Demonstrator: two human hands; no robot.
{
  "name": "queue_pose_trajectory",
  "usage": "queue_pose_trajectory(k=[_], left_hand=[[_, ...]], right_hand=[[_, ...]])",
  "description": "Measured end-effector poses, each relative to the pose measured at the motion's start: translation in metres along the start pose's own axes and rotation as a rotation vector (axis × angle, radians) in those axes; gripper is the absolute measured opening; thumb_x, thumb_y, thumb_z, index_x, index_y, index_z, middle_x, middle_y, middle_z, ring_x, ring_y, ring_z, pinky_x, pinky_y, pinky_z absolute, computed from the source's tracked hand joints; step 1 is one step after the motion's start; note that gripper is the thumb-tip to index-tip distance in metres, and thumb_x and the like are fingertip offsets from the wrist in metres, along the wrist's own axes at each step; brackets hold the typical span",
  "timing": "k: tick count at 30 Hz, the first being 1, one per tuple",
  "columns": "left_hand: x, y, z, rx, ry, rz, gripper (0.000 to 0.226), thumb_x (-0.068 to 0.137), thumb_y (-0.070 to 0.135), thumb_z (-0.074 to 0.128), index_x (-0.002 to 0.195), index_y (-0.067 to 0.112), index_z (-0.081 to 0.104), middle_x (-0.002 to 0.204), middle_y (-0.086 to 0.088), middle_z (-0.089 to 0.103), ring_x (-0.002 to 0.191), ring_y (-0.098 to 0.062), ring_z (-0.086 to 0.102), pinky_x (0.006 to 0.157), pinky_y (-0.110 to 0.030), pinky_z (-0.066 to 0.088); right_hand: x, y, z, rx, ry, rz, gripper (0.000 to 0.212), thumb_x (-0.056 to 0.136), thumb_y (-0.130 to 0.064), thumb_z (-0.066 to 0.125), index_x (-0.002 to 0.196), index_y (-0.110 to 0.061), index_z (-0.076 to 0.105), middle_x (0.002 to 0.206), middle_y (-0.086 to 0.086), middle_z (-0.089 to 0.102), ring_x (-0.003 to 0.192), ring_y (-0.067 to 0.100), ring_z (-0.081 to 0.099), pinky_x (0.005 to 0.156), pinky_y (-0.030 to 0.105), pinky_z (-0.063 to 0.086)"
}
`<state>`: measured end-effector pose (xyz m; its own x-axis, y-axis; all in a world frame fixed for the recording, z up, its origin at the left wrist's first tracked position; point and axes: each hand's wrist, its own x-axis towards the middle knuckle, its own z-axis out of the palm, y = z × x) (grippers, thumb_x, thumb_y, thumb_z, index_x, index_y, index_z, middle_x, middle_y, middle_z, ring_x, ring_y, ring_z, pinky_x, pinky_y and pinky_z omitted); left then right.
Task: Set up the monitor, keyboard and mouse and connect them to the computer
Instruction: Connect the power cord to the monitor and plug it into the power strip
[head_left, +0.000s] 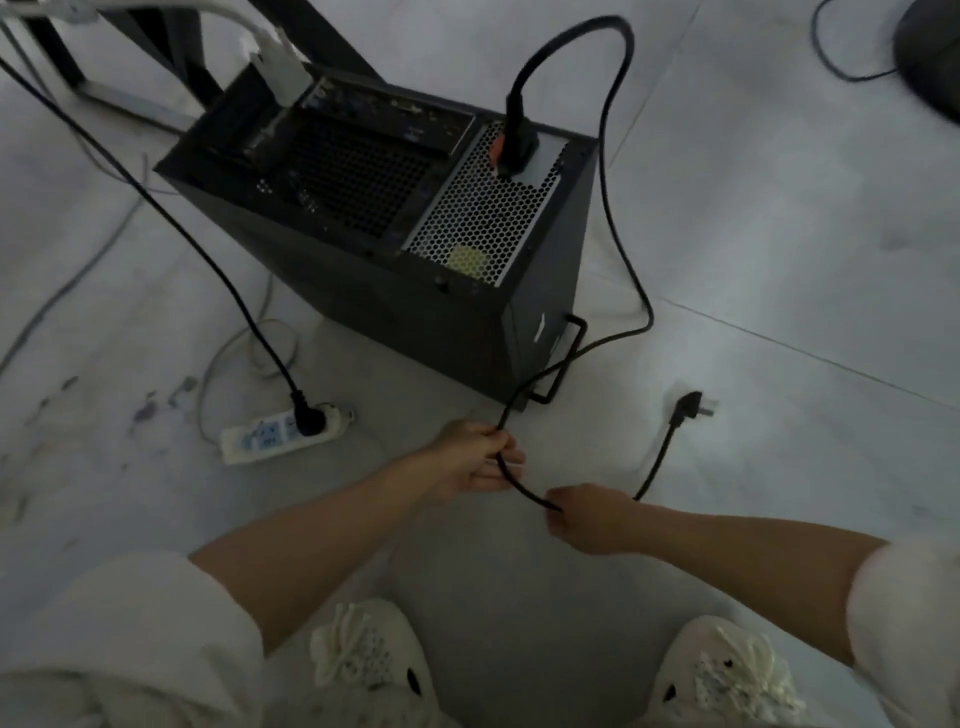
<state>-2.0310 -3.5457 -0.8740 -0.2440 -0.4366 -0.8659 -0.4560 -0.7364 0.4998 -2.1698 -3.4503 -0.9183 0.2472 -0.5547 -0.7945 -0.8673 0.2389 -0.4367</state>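
Note:
A black computer tower (395, 291) stands on the floor with its rear panel facing up toward me. A black power cable (613, 171) is plugged into its power supply, loops over the right side and runs down to my hands. My left hand (475, 457) grips the cable just in front of the tower. My right hand (589, 517) grips the same cable a little further along. Beyond my right hand the cable ends in a loose plug (691, 405) lying on the floor. A white connector (280, 67) is plugged in at the tower's far end.
A white power strip (270, 434) lies left of my hands with another black plug (307, 415) in it. Thin cables trail over the floor at left. Black desk legs (57, 52) stand at the top left, a dark round object (930, 57) at the top right. My shoes (363, 660) are below.

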Motion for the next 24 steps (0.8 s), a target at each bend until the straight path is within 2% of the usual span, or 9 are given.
queue_pose_trajectory(k=[3, 7, 10, 13, 15, 18, 21, 23, 24], left_hand=[[0.000, -0.008, -0.035, 0.112, 0.066, -0.019, 0.012, 0.097, 0.014, 0.051, 0.096, 0.004, 0.058, 0.086, -0.008, 0.066, 0.074, -0.018, 0.064, 0.071, -0.029, 0.055], [-0.002, -0.012, -0.077, 0.178, 0.092, -0.049, 0.019, 0.093, 0.021, 0.058, 0.104, 0.006, 0.061, 0.104, -0.011, 0.066, 0.085, -0.020, 0.063, 0.079, -0.031, 0.054], [-0.004, -0.007, -0.107, 0.196, 0.109, -0.034, 0.030, 0.090, 0.037, 0.060, 0.109, 0.014, 0.060, 0.111, -0.006, 0.064, 0.096, -0.020, 0.062, 0.086, -0.031, 0.053], [-0.002, 0.000, -0.137, 0.283, 0.185, -0.039, 0.043, 0.090, 0.042, 0.058, 0.121, 0.012, 0.056, 0.112, -0.006, 0.063, 0.096, -0.020, 0.061, 0.085, -0.030, 0.051], [0.001, 0.003, -0.157, 0.369, 0.235, -0.045, 0.039, 0.091, 0.034, 0.059, 0.120, 0.008, 0.057, 0.103, -0.007, 0.063, 0.085, -0.017, 0.060, 0.079, -0.028, 0.051], [0.003, 0.001, -0.176, 0.519, 0.232, -0.050, 0.032, 0.093, 0.026, 0.057, 0.119, 0.008, 0.058, 0.094, -0.004, 0.059, 0.079, -0.014, 0.056, 0.072, -0.023, 0.049], [0.001, -0.002, -0.184, 0.717, 0.180, -0.014, 0.032, 0.095, 0.009, 0.050, 0.126, 0.009, 0.056, 0.111, -0.006, 0.056, 0.089, -0.012, 0.053, 0.069, -0.016, 0.043], [0.000, -0.010, -0.184, 0.823, 0.077, -0.014, 0.041, 0.093, -0.004, 0.042, 0.132, 0.006, 0.051, 0.126, -0.009, 0.053, 0.104, -0.014, 0.052, 0.075, -0.014, 0.041], [-0.001, -0.016, -0.184, 0.871, 0.022, -0.008, 0.046, 0.090, -0.010, 0.039, 0.133, 0.005, 0.048, 0.128, -0.010, 0.052, 0.110, -0.015, 0.051, 0.079, -0.011, 0.040]], right_hand=[[0.009, -0.012, 0.010, -0.268, 0.069, 0.029, 0.031, 0.101, -0.026, 0.033, 0.124, -0.011, 0.047, 0.122, 0.010, 0.054, 0.108, 0.026, 0.055, 0.080, 0.031, 0.044], [0.018, -0.045, 0.021, -0.196, 0.127, -0.007, 0.029, 0.100, -0.017, 0.031, 0.126, -0.013, 0.043, 0.115, 0.011, 0.059, 0.098, 0.026, 0.059, 0.067, 0.027, 0.041], [0.030, -0.077, 0.027, 0.196, 0.177, -0.043, 0.024, 0.096, -0.007, 0.035, 0.113, -0.013, 0.050, 0.109, 0.007, 0.060, 0.086, 0.021, 0.055, 0.061, 0.023, 0.039], [0.044, -0.109, 0.025, 0.692, 0.240, -0.066, 0.021, 0.093, -0.002, 0.037, 0.082, -0.015, 0.049, 0.090, 0.005, 0.057, 0.080, 0.018, 0.054, 0.063, 0.019, 0.043], [0.056, -0.135, 0.019, 1.008, 0.255, -0.081, 0.028, 0.093, 0.002, 0.035, 0.074, -0.014, 0.047, 0.083, 0.008, 0.057, 0.068, 0.016, 0.054, 0.055, 0.014, 0.043], [0.072, -0.168, 0.013, 1.400, 0.270, -0.092, 0.034, 0.099, 0.000, 0.031, 0.073, -0.011, 0.050, 0.076, 0.009, 0.058, 0.064, 0.018, 0.056, 0.059, 0.020, 0.046], [0.084, -0.193, 0.010, 1.625, 0.288, -0.048, 0.036, 0.102, -0.004, 0.028, 0.073, -0.009, 0.049, 0.074, 0.010, 0.059, 0.063, 0.020, 0.055, 0.058, 0.025, 0.045], [0.091, -0.203, 0.010, 1.729, 0.320, 0.001, 0.035, 0.102, -0.004, 0.028, 0.074, -0.009, 0.048, 0.076, 0.012, 0.058, 0.065, 0.022, 0.056, 0.059, 0.027, 0.048], [0.097, -0.208, 0.010, 1.760, 0.334, 0.025, 0.034, 0.102, -0.005, 0.029, 0.075, -0.010, 0.050, 0.080, 0.013, 0.060, 0.071, 0.026, 0.059, 0.064, 0.031, 0.052]])
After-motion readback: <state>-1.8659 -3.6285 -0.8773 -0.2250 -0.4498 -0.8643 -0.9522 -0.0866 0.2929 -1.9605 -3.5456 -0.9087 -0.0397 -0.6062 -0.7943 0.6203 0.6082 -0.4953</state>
